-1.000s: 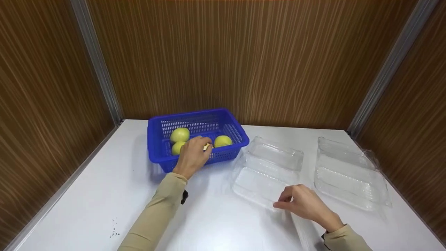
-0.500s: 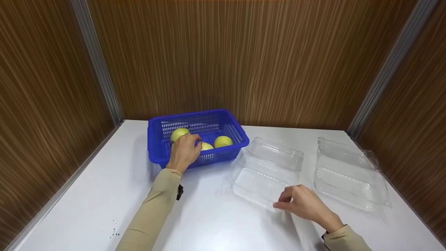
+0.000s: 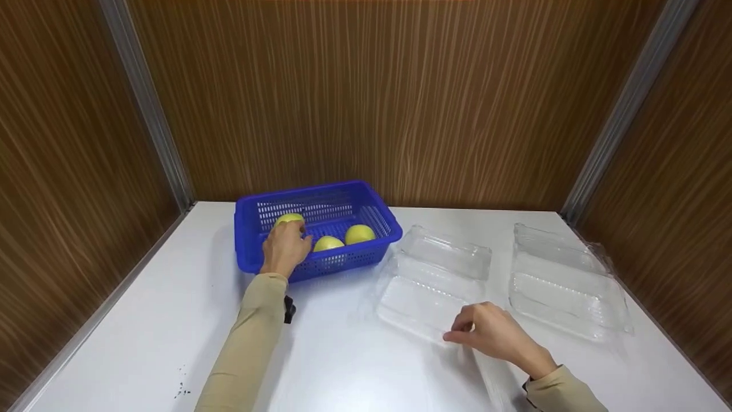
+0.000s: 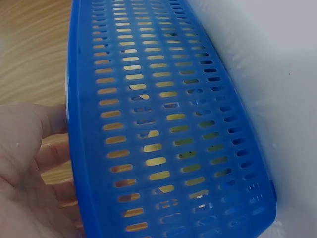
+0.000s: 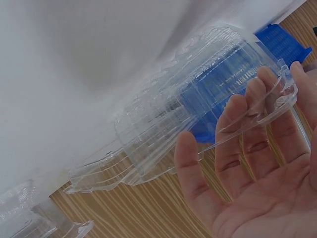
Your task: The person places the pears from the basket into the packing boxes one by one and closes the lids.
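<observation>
My left hand [image 3: 286, 246] reaches over the front rim of a blue slotted plastic basket [image 3: 317, 269]. Its bent fingers are down inside, beside a round yellow-green fruit [image 3: 289, 218]; what lies beneath the palm is hidden, so I cannot tell whether it grips a fruit. Two more such fruits [image 3: 329, 244] sit to the right in the basket. In the left wrist view the basket wall [image 4: 163, 119] covers the fingertips. My right hand [image 3: 492, 332] pinches the near edge of an opened clear plastic clamshell container [image 3: 420, 303], thumb and fingers at its lip [image 5: 285, 101].
A second opened clear container [image 3: 566, 292] lies at the right of the white table [image 3: 343, 366]. Wood-grain panels [image 3: 366, 103] enclose the back and sides. Small dark specks [image 3: 182, 392] mark the table at the front left.
My left hand has moved left inside the basket, uncovering a fruit near the middle and covering one at the left. My right hand stays at the container's edge. The head view has shifted slightly.
</observation>
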Demonstrator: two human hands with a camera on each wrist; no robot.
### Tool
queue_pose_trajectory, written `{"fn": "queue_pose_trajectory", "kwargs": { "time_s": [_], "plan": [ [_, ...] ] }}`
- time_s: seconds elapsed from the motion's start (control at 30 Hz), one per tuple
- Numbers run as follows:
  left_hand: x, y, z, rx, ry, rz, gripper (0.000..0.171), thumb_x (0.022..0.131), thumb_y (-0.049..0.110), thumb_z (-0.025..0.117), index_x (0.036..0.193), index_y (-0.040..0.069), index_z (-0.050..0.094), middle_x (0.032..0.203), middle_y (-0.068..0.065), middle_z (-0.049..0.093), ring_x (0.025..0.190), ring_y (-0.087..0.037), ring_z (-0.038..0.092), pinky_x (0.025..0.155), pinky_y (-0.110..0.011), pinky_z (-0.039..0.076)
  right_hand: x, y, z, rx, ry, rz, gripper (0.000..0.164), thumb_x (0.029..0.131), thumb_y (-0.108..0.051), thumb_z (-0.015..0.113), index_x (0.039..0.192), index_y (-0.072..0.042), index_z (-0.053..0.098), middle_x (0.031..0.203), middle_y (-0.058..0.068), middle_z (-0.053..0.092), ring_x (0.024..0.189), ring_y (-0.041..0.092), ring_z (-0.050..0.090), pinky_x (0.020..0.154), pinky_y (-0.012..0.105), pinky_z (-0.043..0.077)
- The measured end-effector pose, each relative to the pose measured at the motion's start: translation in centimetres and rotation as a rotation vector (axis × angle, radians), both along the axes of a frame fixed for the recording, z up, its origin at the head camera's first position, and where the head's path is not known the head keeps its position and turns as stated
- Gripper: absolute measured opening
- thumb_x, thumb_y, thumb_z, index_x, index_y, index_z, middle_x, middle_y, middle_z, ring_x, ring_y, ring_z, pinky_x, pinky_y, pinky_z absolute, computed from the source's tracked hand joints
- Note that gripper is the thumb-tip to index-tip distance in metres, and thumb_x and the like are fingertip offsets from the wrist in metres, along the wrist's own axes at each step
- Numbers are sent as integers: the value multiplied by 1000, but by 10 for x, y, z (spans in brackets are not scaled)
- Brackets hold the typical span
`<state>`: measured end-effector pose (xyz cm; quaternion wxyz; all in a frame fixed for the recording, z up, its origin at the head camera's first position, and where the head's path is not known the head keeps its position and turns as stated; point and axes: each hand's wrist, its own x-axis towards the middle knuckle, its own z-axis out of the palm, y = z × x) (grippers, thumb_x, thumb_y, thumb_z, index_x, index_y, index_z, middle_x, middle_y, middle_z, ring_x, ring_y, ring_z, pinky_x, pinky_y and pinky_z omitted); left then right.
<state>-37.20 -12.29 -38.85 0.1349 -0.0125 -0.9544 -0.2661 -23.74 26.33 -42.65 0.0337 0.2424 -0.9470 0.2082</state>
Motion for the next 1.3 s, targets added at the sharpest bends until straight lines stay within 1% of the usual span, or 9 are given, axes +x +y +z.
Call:
{"fn": "queue_pose_trajectory", "kwargs": {
  "time_s": [0.13,0.23,0.37,0.5,0.63,0.77,0.93,1.17,1.3],
  "plan": [
    [-4,-2,-1,11,-35,36,33,92,23,63,117,3,67,114,-19,64,108,-39,60,89,-57,49,0,0,0,-5,-2,0,18,85,-43,73,73,-29,75,76,-21,63,68,-4,51,57,19,41],
    [-7,-7,-5,2,-73,60,32,92,24,63,112,1,67,109,-21,63,103,-40,60,87,-58,48,-1,-1,-1,-7,-1,8,19,85,-43,73,73,-29,75,76,-20,63,68,-4,52,58,19,41],
    [-8,-17,-7,-9,-174,78,32,92,27,61,109,0,65,101,-17,63,92,-33,59,85,-54,49,-3,-5,-2,-2,-5,12,17,84,-42,74,73,-29,75,77,-20,64,69,-4,52,58,19,42],
    [-11,-25,-5,-7,-279,80,36,93,27,58,116,-1,62,99,-14,59,87,-28,53,87,-52,47,-5,-7,-2,-1,-14,11,16,84,-42,74,73,-30,75,78,-20,64,69,-4,52,58,20,42],
    [-15,-27,-4,7,-339,74,42,91,26,60,123,-1,58,106,-16,60,94,-31,54,94,-54,44,-5,-7,-1,3,-6,15,15,84,-41,74,73,-30,75,77,-20,64,69,-4,52,58,19,42],
    [-19,-28,-3,50,-391,65,50,90,26,63,131,0,54,124,-21,59,111,-36,55,102,-54,40,-5,-7,-1,4,5,16,16,84,-40,74,73,-29,75,76,-21,63,70,-4,52,59,19,42],
    [-22,-26,-1,86,-450,49,61,89,28,68,141,2,47,139,-23,51,129,-40,47,110,-54,35,-3,-7,-1,5,18,18,16,84,-41,74,73,-30,75,75,-21,62,69,-4,52,59,19,41],
    [-26,-22,0,117,-498,26,70,90,31,68,147,3,39,147,-22,44,137,-39,39,115,-54,29,-3,-5,0,4,21,19,15,84,-40,74,73,-30,75,75,-20,63,69,-4,52,59,19,42],
    [-27,-22,0,90,-514,28,72,90,34,67,148,4,38,149,-22,42,139,-39,38,115,-54,29,-3,-5,0,0,11,21,15,85,-41,74,74,-30,75,76,-20,63,69,-4,52,59,19,41]
  ]
}}
